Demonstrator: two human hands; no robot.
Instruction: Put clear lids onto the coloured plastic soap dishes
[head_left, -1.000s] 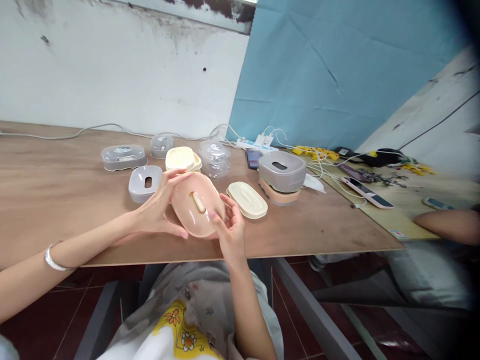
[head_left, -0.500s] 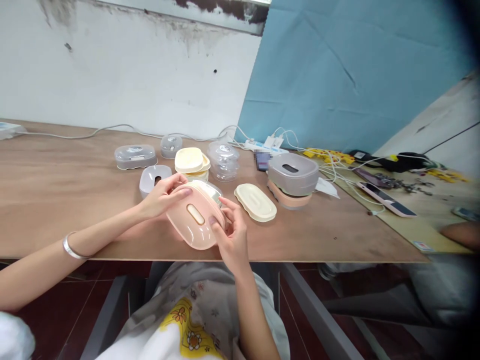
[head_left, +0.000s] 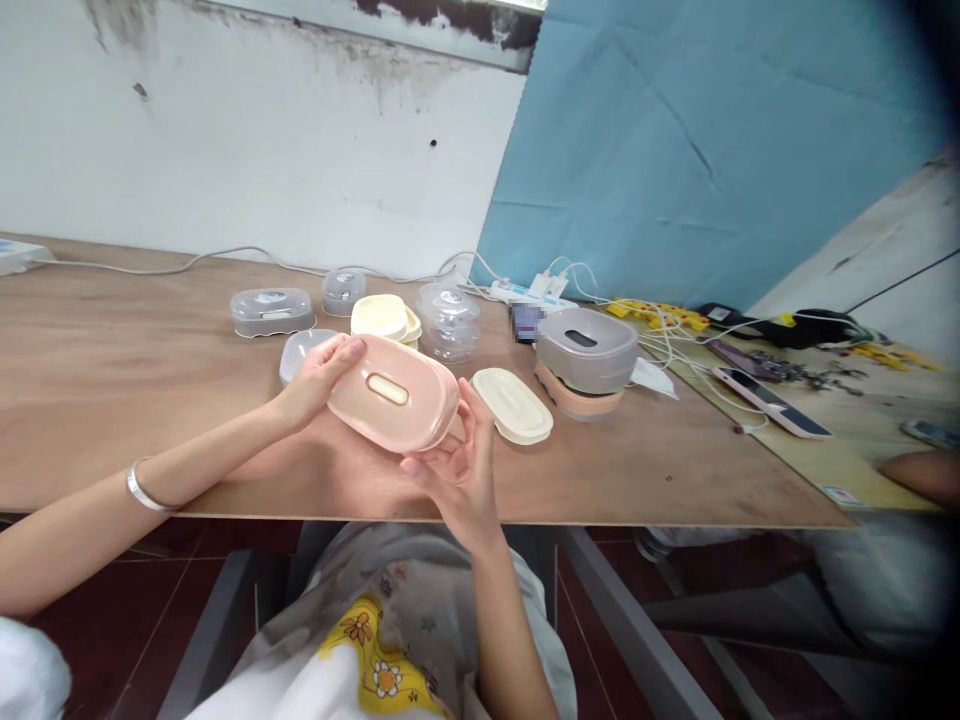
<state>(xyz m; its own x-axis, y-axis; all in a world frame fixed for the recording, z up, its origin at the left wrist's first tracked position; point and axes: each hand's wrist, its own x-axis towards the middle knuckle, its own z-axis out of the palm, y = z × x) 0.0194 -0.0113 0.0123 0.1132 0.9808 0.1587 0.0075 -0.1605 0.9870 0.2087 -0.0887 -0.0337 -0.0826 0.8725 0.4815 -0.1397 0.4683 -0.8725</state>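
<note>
The left hand grasps the left end of the pink oval box, with the thumb on the top edge and the fingers curled under it. The right hand holds the same box from below at its right end, palm up, the fingers half open around the lower rim. The box is lifted just above the near edge of the wooden table, tilted so that its top with the cream oval slot faces the camera. From the box, a cream lid lies flat on the table at 3 o'clock, just beside the right hand. A grey box stands at 2 o'clock on a pink base. A stack of clear lids is at 1 o'clock and a cream stack at 12 o'clock. A grey part lies at 10 o'clock, partly hidden behind the left hand. Farther at 10 o'clock stands a closed grey box with clear lid. At the far right, another person's arm rests on the table.
</note>
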